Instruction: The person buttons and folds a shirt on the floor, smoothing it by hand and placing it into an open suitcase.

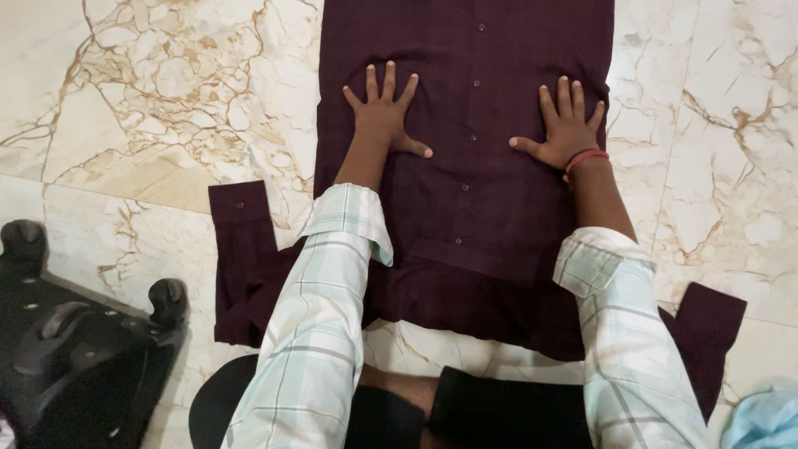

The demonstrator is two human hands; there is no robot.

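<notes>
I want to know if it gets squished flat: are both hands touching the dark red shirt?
Touching. The head view shows the left hand and right hand pressed flat, fingers spread, on the maroon button shirt lying on the marble floor.

The scene is lit evenly and softly, with no single source to be made out. The marble floor (150, 100) is rendered bright, with a faint sheen but no hard glare. Only weak shadows are cast beside the hands (384, 112) on the dark maroon shirt (490, 208), whose folds are nearly lost in darkness. Focus is sharp centrally; slight softness is seen at the lower corners.
</notes>
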